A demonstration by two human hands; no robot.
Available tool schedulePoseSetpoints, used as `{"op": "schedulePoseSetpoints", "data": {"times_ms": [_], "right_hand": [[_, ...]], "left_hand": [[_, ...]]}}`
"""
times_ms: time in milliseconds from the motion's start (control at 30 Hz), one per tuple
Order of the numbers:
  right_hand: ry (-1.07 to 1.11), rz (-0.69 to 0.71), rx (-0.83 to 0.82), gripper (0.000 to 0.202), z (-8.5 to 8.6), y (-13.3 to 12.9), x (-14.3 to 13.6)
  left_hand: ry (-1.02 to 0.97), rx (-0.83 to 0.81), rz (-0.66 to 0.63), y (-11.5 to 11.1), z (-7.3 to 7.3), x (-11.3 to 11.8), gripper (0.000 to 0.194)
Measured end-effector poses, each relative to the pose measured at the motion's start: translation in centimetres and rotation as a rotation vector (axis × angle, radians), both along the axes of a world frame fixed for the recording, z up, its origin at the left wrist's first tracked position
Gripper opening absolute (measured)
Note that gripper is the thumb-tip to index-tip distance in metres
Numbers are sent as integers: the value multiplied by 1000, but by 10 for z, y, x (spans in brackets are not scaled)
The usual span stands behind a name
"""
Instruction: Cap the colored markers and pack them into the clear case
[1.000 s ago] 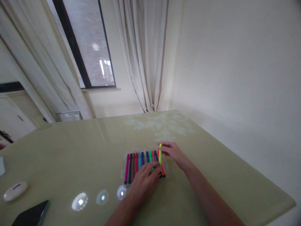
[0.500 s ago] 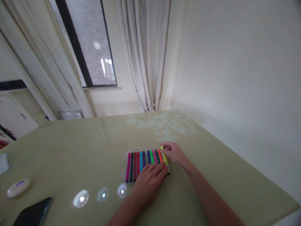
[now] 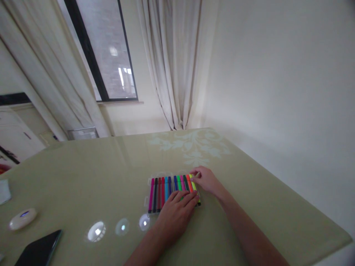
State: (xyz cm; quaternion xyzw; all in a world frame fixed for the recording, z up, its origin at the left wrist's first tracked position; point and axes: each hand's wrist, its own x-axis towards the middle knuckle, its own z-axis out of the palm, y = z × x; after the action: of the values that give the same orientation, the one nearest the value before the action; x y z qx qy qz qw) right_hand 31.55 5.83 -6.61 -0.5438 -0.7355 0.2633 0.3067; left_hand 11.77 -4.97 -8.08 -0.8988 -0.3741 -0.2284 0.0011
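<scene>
A clear plastic case [image 3: 146, 201] lies on the table, holding a row of several coloured felt-tip markers [image 3: 155, 194]. My left hand [image 3: 176, 210] rests palm down across the near part of the row, its fingers stretched out toward the right and covering the lower ends of the markers on that side. At the right end of the row is a yellow marker [image 3: 193, 186]. The thumb and fingers of my right hand [image 3: 203, 178] pinch its far end, while the left fingertips lie by its lower part.
The pale green glossy table [image 3: 97, 177] has a floral pattern at its far end. A black phone-like device [image 3: 39, 249] and a white rounded object [image 3: 23, 218] lie at the left. A wall [image 3: 291, 111] runs along the right side, and curtains hang behind.
The yellow marker's far end has come down and now lies more in line with the other markers. Both hands stay in nearly the same place.
</scene>
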Motion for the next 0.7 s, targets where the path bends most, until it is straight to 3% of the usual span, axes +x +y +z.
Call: {"op": "schedulePoseSetpoints", "data": {"times_ms": [167,300,367,433,500,533,600,700], "right_hand": [[-72,-21,-22,21,0,-2,1],[-7,-19,-69,34,-1,-1,6],[27,-35,-120,32,0,1,10],[5,-76,-143,19,2,2,13],[-56,-102,-145,14,3,2,13],[-85,-111,-137,17,4,2,12],[-113,-121,-111,20,4,0,9],[-98,-115,-85,19,3,-3,3]], "left_hand": [[-7,-34,20,-4,1,6,43],[-55,9,19,-3,6,-2,47],[-103,58,135,3,11,-19,44],[-175,100,424,12,15,-44,31],[-144,88,716,20,17,-69,33],[-112,61,803,23,17,-80,35],[-82,-25,877,28,16,-97,38],[-173,-190,803,33,11,-108,42]]}}
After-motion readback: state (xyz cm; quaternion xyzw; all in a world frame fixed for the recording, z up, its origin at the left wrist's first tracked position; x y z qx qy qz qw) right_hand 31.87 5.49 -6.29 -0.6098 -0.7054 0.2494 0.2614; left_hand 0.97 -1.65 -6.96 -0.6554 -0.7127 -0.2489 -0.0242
